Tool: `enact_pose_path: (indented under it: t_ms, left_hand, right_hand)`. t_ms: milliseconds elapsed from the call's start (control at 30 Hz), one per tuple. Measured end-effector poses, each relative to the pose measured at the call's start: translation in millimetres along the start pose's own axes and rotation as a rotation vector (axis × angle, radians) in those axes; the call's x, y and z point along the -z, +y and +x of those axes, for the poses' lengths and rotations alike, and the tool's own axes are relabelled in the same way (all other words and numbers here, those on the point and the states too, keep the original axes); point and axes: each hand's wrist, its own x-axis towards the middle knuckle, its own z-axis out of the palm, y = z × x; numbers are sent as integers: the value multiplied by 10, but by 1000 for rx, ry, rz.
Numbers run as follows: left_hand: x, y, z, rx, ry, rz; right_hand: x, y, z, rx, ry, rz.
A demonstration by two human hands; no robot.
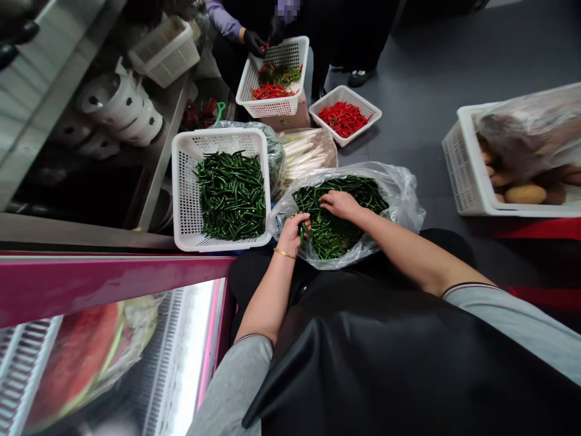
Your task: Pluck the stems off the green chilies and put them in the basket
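My left hand point(295, 232) is closed around a few green chilies point(303, 230) at the left edge of an open clear plastic bag point(403, 197). Inside the bag lie dark green chilies point(363, 189) and a pile of thin green stems point(327, 237). My right hand point(339, 204) reaches over the bag's middle, its fingers bent together at the chilies; what they hold, if anything, is too small to make out. Left of the bag stands a white perforated basket point(184, 209) with a heap of green chilies point(232, 194).
Across from me, a person's black-gloved hands point(255, 43) work over a basket point(272, 109) of red chilies. Beside it sits a smaller red-chili basket point(338, 95). Pale bundled stalks point(308, 154) lie behind my bag. A potato crate point(467, 175) stands right, a glass-topped cooler point(181, 260) left.
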Motion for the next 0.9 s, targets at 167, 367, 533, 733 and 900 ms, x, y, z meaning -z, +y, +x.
enact_pose_path:
  t_ms: [167,367,533,733,900]
  left_hand:
    - [-145,-13,-53,-255,56,186]
    - [-228,-168,-143,-229,-243,702]
    - [-233,-361,-157,-43,-184,657]
    - [-128,-294,-100,82,-17,264]
    - [-60,-221,-46,86,4,185]
  right_hand:
    - [302,12,-266,-31,-35,608]
    - [169,-208,-858,-189,-215,1106]
    - [21,-154,-944,-70,0,318]
    - [-14,-39,-466,-73,-47,-252]
    - [49,37,-368,-137,-21,-56]
